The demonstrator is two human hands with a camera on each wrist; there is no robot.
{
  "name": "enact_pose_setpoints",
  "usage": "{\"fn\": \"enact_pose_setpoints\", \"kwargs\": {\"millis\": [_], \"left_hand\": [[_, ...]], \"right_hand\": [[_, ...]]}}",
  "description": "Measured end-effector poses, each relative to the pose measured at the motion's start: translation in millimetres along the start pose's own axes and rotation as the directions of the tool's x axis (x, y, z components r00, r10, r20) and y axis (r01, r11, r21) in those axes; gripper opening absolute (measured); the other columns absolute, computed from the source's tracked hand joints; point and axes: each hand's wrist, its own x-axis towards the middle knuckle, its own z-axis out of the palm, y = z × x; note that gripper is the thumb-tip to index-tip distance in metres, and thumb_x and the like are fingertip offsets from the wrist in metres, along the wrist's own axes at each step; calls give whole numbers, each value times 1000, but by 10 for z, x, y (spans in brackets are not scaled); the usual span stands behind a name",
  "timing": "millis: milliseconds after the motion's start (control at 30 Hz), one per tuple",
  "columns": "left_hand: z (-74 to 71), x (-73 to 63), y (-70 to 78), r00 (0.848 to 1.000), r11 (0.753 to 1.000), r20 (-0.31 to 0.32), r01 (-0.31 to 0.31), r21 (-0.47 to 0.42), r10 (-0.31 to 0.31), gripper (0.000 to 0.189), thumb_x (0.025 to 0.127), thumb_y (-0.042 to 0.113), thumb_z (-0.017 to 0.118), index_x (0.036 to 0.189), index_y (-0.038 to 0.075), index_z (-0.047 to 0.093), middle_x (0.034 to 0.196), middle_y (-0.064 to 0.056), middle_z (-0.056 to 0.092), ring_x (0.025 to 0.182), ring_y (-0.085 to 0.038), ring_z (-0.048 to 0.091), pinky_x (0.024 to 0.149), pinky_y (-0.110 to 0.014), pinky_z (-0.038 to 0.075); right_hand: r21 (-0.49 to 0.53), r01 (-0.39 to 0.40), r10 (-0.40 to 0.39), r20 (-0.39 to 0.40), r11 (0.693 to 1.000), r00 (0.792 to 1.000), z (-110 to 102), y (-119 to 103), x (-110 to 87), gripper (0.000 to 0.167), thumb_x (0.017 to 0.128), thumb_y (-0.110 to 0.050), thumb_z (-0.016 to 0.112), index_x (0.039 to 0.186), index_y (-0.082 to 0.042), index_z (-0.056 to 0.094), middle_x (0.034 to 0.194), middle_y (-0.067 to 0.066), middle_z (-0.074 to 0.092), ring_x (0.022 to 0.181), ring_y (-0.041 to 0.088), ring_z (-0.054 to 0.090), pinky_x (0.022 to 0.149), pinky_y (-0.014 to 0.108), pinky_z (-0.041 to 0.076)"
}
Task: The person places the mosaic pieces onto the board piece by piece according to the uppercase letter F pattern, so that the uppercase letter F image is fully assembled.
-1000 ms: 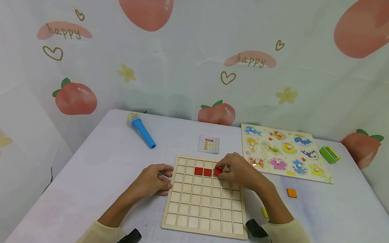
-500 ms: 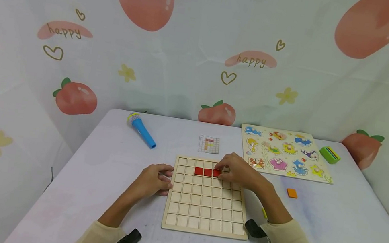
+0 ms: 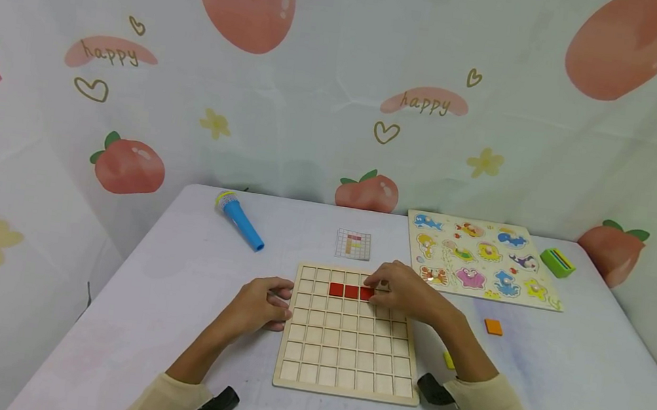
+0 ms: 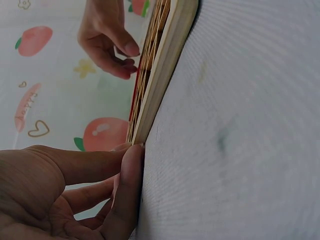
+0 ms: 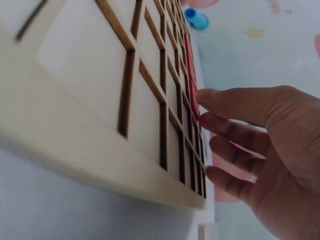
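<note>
A wooden grid board lies flat, and three red square tiles sit side by side in its second row from the far edge. My left hand holds the board's left edge; in the left wrist view thumb and forefinger meet at the rim. Over the upper right of the grid, my right hand has its thumb and fingertips at the rightmost red tile, which lies level with the others. In the right wrist view the fingers are spread apart and slightly bent. Part of that tile is hidden by them.
Behind the board lies a small pattern card. A blue toy microphone is at the back left. At the back right are an animal puzzle board and a green block. An orange tile and a yellow tile lie right of the board.
The third red tile, slightly apart from the row and tilted at first, now lies in line beside the other two. My right hand has shifted very little; my left hand stays put.
</note>
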Motion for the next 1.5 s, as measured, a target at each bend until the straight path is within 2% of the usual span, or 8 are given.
{"fn": "enact_pose_setpoints", "kwargs": {"millis": [267, 600, 800, 933, 1300, 1500], "left_hand": [[8, 2, -4, 1000, 1000, -8, 7, 0, -7, 54, 88, -12, 75, 140, -3, 63, 118, -12, 66, 92, -16, 70, 69, -34, 68], [-2, 6, -8, 1000, 1000, -3, 2, 4, -2, 54, 89, -11, 76, 141, -4, 62, 120, -13, 66, 94, -18, 70, 68, -32, 68], [-8, -8, -5, 1000, 1000, 8, -1, -3, 1, 55, 89, -11, 75, 141, -4, 62, 121, -15, 66, 95, -18, 70, 68, -31, 68], [-6, -7, -8, 1000, 1000, 6, -1, -1, 1, 55, 89, -11, 76, 141, -5, 62, 121, -15, 66, 94, -18, 70, 68, -32, 68], [5, 4, -10, 1000, 1000, -1, -5, 4, 5, 54, 88, -11, 75, 140, -5, 63, 119, -14, 66, 93, -17, 70, 68, -32, 68], [-3, -20, 3, 1000, 1000, 5, -5, 1, 5, 54, 88, -11, 75, 141, -5, 62, 120, -15, 66, 94, -18, 70, 67, -32, 68]], "right_hand": [[76, -45, 46, -10, 996, 999, -56, 28, -132, 24, 96, -17, 75, 118, -10, 80, 114, -2, 74, 111, 22, 60, 94, 42, 54], [47, -66, 68, -52, 997, 996, -169, 103, -399, 25, 96, -20, 78, 119, -10, 79, 119, 0, 74, 118, 28, 61, 103, 53, 55], [28, -64, 66, -82, 998, 994, -222, 187, -582, 28, 95, -18, 79, 122, -9, 77, 116, 1, 73, 111, 25, 62, 97, 48, 58], [20, -108, 110, -86, 994, 990, -262, 231, -713, 31, 96, -20, 79, 125, -11, 76, 116, 1, 72, 109, 24, 62, 95, 47, 59], [26, -187, 189, -123, 982, 974, -357, 395, -1048, 35, 94, -22, 81, 126, -10, 75, 117, 1, 73, 110, 25, 63, 98, 55, 59], [33, -255, 257, -129, 966, 958, -400, 487, -1208, 40, 93, -25, 82, 129, -10, 74, 117, 2, 74, 110, 25, 62, 92, 48, 61]]}}
